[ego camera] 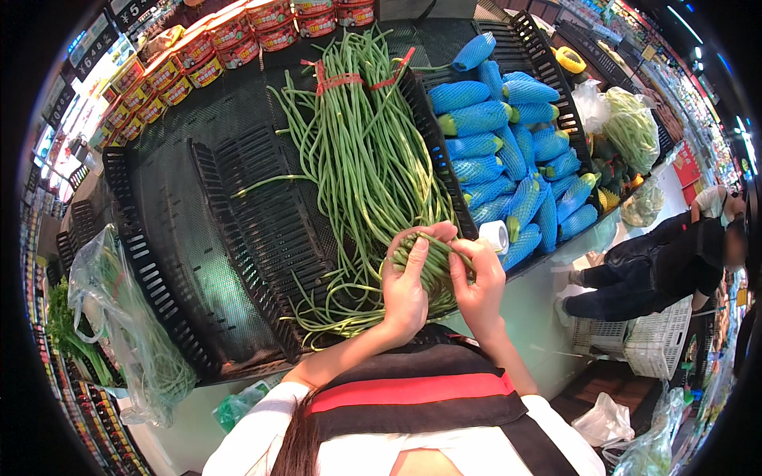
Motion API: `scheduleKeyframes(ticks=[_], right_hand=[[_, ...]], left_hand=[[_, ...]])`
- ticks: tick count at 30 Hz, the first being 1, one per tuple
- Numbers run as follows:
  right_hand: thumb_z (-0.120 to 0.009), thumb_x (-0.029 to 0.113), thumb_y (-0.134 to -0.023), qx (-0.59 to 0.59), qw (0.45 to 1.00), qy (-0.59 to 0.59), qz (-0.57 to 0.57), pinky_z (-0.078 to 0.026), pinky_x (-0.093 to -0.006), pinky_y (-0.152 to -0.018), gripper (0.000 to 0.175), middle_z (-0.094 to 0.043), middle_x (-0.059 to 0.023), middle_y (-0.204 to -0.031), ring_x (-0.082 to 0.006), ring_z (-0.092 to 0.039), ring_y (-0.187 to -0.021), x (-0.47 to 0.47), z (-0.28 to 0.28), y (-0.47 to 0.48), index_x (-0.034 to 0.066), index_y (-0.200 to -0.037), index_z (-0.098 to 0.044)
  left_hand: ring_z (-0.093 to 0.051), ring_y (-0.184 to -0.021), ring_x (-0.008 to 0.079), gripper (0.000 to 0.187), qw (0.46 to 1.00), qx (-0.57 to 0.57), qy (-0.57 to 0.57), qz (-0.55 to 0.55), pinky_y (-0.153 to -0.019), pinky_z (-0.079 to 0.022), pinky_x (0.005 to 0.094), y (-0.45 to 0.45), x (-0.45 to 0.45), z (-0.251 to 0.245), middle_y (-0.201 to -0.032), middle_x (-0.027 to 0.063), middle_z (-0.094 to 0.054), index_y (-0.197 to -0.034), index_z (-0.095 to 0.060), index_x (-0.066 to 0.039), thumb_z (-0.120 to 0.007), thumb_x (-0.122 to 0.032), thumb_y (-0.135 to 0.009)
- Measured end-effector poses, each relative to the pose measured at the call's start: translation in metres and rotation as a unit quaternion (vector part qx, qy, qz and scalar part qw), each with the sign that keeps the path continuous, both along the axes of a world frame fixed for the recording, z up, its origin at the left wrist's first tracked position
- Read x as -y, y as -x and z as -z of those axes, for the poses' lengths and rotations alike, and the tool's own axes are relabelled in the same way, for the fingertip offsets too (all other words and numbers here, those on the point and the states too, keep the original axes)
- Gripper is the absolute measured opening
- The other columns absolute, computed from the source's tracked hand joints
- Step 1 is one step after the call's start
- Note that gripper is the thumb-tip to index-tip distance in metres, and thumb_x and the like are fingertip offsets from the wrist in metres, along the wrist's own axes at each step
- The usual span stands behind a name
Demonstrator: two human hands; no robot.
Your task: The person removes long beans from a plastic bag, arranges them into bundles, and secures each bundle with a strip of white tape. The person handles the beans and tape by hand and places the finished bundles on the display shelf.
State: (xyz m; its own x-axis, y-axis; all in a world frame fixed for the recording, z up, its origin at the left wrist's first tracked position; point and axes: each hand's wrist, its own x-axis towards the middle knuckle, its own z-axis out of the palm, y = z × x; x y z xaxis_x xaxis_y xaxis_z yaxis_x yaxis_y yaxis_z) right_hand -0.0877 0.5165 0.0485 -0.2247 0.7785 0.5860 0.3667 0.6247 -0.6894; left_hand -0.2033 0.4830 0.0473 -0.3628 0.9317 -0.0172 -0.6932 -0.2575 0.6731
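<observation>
My left hand (406, 279) is wrapped around the gathered ends of a bunch of green yardlong beans (433, 262). On the bunch's right side, my right hand (481, 279) pinches bean ends between thumb and fingers. Below both hands the rest of that bunch is partly hidden. A large pile of yardlong beans (363, 154) lies just beyond, its far end bound in bundles by red ties (338, 82). Several loose beans (339, 315) curl at the near edge, left of my left wrist. A white tape roll (494, 236) sits right beside my right hand.
Green vegetables in blue foam nets (476, 119) fill the right crate. Black slatted trays (262, 196) extend left. Stacked red noodle tubs (229, 33) line the back. A bagged bunch of beans (137, 333) hangs at left. Another person (661, 256) stands at right near white crates (658, 339).
</observation>
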Motion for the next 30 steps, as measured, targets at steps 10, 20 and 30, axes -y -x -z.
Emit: scheduleKeyframes(ticks=[10,20,30], right_hand=[[-0.067,-0.008,-0.088,-0.005,0.998,-0.019,-0.054,-0.039,-0.0317,-0.058,0.024,-0.051,-0.0063,-0.079,-0.0197,-0.049,-0.066,0.003,0.004,-0.001,0.0012,-0.109,-0.072],[-0.073,0.003,-0.085,0.061,0.986,0.102,-0.117,-0.052,-0.0324,-0.059,0.03,-0.067,-0.0083,-0.082,-0.0194,-0.067,-0.068,-0.018,0.018,-0.007,0.0063,-0.113,-0.061],[-0.07,0.041,-0.093,-0.047,0.783,0.311,-0.538,-0.05,-0.0323,-0.08,0.055,-0.064,-0.0055,-0.107,-0.0166,-0.063,-0.094,-0.079,0.056,0.046,0.008,-0.134,-0.053]], left_hand=[[-0.061,-0.127,0.0329,0.018,0.998,-0.032,-0.011,0.045,-0.112,-0.046,0.0432,0.002,0.0,0.002,-0.136,0.0216,-0.062,-0.12,-0.058,0.0,-0.059,-0.008,-0.103],[-0.07,-0.09,0.025,0.017,0.949,-0.279,-0.137,-0.057,-0.108,-0.045,0.0562,0.055,0.007,-0.031,-0.086,0.0059,-0.065,-0.109,-0.049,-0.007,-0.055,-0.023,-0.107],[-0.035,-0.064,0.009,0.016,0.8,-0.341,-0.31,-0.383,-0.065,-0.035,0.0258,0.224,0.091,-0.219,-0.078,-0.0014,-0.035,-0.1,-0.054,-0.007,-0.058,-0.021,-0.107]])
